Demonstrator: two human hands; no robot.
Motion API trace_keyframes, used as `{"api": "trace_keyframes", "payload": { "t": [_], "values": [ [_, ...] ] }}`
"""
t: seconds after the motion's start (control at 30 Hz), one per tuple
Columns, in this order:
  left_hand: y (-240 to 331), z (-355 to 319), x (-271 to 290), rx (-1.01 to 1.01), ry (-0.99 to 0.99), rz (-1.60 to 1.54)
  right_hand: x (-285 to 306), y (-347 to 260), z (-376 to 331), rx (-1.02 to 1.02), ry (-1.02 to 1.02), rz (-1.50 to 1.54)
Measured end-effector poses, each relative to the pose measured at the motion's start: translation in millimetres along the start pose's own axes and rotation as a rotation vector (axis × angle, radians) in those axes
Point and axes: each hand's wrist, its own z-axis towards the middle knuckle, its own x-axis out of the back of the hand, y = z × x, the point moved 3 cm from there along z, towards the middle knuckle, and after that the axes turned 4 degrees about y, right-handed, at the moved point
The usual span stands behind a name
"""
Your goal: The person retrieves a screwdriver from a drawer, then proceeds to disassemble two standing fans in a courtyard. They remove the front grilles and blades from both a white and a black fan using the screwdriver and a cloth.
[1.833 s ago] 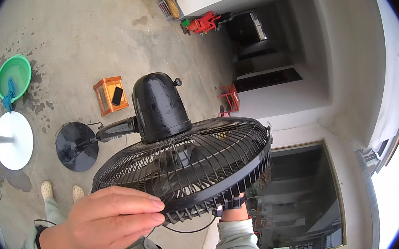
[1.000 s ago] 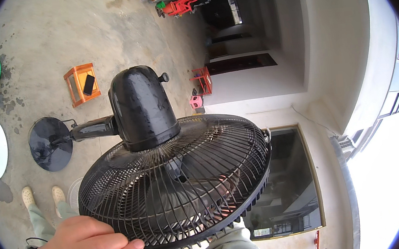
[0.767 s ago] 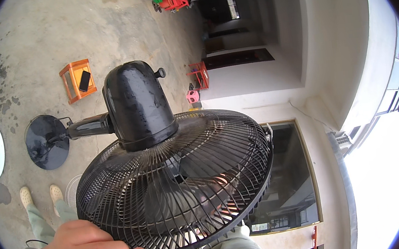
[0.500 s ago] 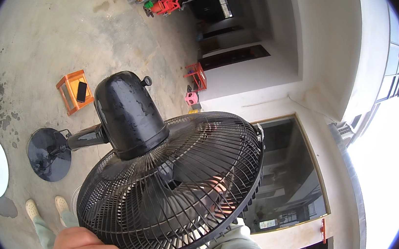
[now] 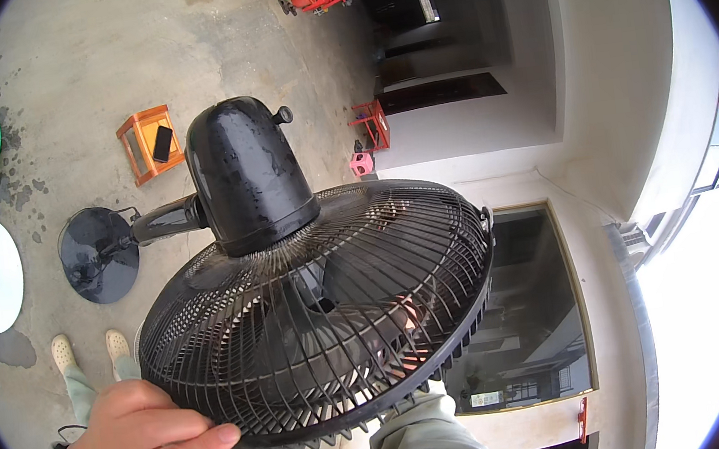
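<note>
Head view, L to R: left hand gripped the black fan guard at its lower-left rim, fan held up over concrete. Right hand showed dimly behind the grille, grip unclear. Step looked like repositioning; next needs steady two-handed support.

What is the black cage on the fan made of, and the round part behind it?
The fan cage looks like thin metal wire painted black: fine stiff ribs fan out from the middle, with a thicker, likely plastic, rim. The motor housing looks like glossy black plastic: smooth, moulded and rounded, with bright reflections and wet spots. The left hand has its grip on the cage rim.
</note>
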Motion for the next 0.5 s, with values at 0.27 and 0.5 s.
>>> {"api": "trace_keyframes", "payload": {
  "t": [0.27,0.5],
  "values": [
    [5,-31,3,0.474,0.282,-0.092,-34,-10,22,0.072,-0.157,0.121],
    [9,-58,0,0.727,0.286,-0.234,-60,-25,6,0.163,-0.086,-0.049]
  ]
}}
